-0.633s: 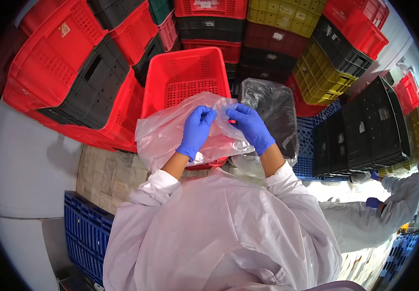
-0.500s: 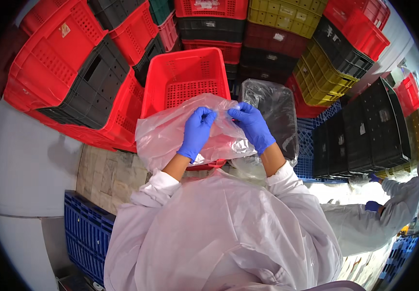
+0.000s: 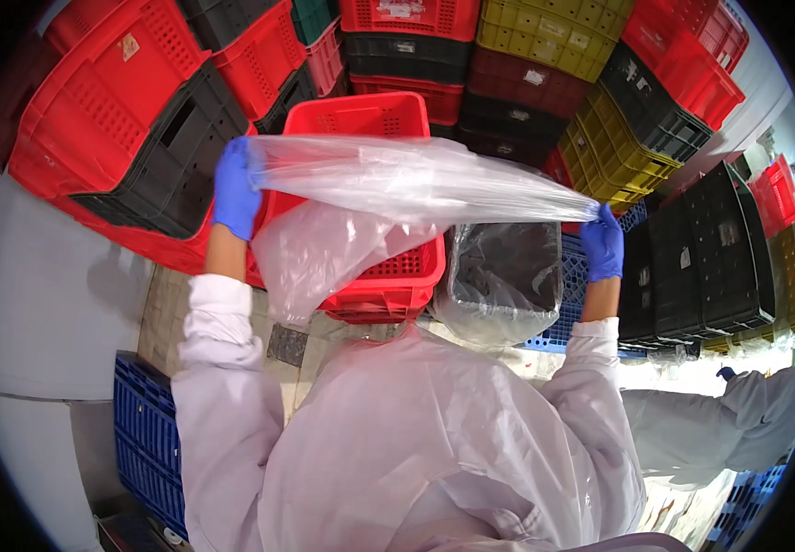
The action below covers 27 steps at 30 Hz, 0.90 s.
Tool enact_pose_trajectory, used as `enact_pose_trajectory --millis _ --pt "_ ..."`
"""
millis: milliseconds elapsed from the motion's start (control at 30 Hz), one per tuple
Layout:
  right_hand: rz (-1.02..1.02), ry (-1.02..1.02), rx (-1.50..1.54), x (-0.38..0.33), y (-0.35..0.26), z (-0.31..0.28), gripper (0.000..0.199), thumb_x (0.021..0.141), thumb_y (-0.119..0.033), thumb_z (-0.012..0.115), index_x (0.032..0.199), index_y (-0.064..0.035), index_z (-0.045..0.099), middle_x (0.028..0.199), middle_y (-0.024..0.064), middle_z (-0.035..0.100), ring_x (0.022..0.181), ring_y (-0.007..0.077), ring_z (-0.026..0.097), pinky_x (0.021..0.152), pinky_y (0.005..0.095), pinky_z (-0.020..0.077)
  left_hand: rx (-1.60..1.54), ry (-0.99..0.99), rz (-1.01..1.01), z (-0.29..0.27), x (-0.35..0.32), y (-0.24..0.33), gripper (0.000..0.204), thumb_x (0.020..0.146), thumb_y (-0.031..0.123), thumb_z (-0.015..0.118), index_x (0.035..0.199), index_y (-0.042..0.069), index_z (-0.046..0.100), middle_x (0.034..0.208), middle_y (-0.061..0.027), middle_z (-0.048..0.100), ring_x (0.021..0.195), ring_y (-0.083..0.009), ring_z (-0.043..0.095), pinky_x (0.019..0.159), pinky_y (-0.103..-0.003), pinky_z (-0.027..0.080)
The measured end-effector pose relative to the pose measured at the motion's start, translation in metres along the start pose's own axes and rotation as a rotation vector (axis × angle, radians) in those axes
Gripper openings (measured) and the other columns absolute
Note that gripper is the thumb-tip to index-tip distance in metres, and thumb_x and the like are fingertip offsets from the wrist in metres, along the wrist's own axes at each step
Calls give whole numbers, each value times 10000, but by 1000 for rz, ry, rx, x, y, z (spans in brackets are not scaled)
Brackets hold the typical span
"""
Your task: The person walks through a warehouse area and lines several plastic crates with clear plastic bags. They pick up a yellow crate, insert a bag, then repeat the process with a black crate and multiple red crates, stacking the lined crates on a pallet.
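Observation:
A clear plastic bag (image 3: pixel 388 179) is stretched wide between my blue-gloved hands. Closed on its one end is my left hand (image 3: pixel 237 189), held out over the left side of the red crate. My right hand (image 3: pixel 603 244), out to the right, grips the other end. A loose part of the bag hangs down at the left, in front of the red crate (image 3: pixel 388 299), whose perforated inside shows partly past the plastic. Right of it stands a dark crate lined with clear plastic (image 3: pixel 508 267); the stretched bag passes over its far side.
Stacked red and black crates (image 3: pixel 167 138) stand at the left, with more stacks (image 3: pixel 517 83) behind. Black crates (image 3: pixel 701 258) rise at the right on blue pallets (image 3: pixel 572 262). A blue pallet (image 3: pixel 144 423) leans at lower left. Another person's sleeve (image 3: pixel 766 414) shows at lower right.
My hands were close together over the red crate, pinching the bag. They have moved far apart, left and right, and the bag is now pulled taut between them.

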State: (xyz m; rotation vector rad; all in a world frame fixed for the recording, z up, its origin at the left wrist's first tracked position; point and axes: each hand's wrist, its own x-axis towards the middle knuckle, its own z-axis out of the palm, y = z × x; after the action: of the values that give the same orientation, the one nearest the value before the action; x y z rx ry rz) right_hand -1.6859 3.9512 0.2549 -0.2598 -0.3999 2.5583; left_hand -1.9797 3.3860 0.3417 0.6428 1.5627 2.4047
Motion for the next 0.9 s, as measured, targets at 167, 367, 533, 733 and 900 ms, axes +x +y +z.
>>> enact_pose_trajectory --millis 167,367,533,733,900 --pt "-41 -26 -42 20 -60 -33 231 938 -108 469 1109 41 513 1123 182 580 1052 286 552 998 415 399 660 329 197 -37 9 49 287 966 222 387 1018 -3 558 946 -73 571 869 -139 527 796 -292 454" --pt "-148 251 -232 30 -115 -79 265 951 -178 437 1101 15 540 1108 170 600 1055 291 562 961 431 426 1168 629 203 -107 1 49 284 931 259 443 996 -5 528 921 -124 600 839 -207 563 769 -354 457" --pt "-155 438 -1598 25 -48 -83 387 802 -301 646 1030 -4 547 961 140 628 934 264 598 811 375 484 1451 527 68 -138 -59 6 249 892 243 527 1025 32 534 910 -178 627 847 -306 616 770 -407 473" --pt "-723 -495 -2029 17 48 49 311 715 -129 688 1009 -58 613 1141 152 547 1115 312 479 973 393 363 1427 329 414 -52 -73 27 290 743 119 658 1030 143 635 1273 -121 507 1201 -304 443 1014 -379 351" --pt "439 -1009 -1786 -1 121 50 195 732 -190 728 897 -110 663 1193 117 526 1193 283 433 1040 353 299 1574 -394 83 11 -58 3 112 700 128 678 769 216 691 1438 5 373 1374 -373 166 1114 -528 65"
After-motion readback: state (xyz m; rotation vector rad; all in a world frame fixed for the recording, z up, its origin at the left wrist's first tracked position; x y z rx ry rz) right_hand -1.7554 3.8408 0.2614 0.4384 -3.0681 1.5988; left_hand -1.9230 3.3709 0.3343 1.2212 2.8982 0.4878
